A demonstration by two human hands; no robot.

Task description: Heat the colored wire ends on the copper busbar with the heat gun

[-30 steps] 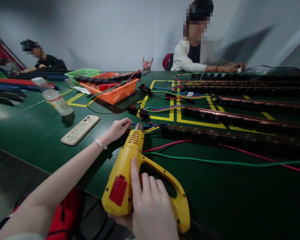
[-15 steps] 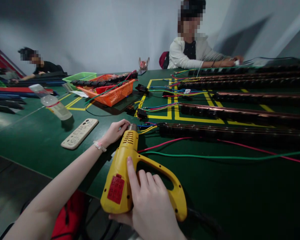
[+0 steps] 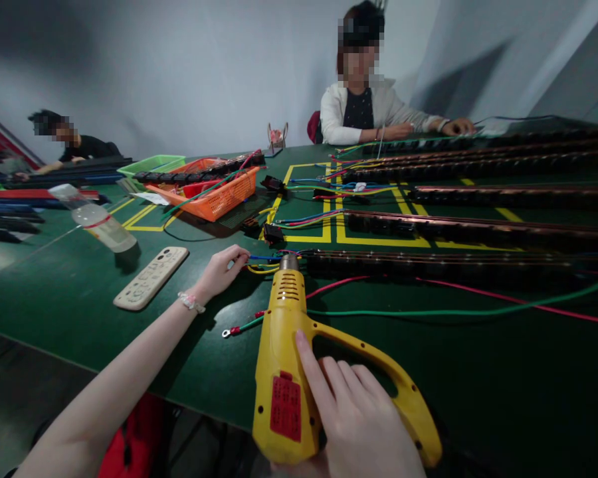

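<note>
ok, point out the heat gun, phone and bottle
Heat gun (image 3: 280,345): head view, on the yellow housing.
Phone (image 3: 151,279): head view, middle of its back.
Bottle (image 3: 103,228): head view, on its side.

Blue wire (image 3: 266,257): tip hidden by left fingers (image 3: 236,255). Heat gun label (image 3: 286,410): illegible. Green wire (image 3: 428,315): cut off, right edge.

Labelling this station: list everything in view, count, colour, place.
Heat gun: 1, yellow, in right hand
Wires: several, mixed colours, across table
Strips: several, black, right side
Phone: 1, cream, table left
Bottle: 1, clear, beyond phone
Baskets: 2, orange and green, mid-table
Tape lines: several, yellow, tabletop
Bars: several, dark, far left
Table: 1, green, beneath
People: 2, white jacket, black top, behind
Left hand: 1, bare, pinching wires
Right hand: 1, bare, on heat gun
</note>
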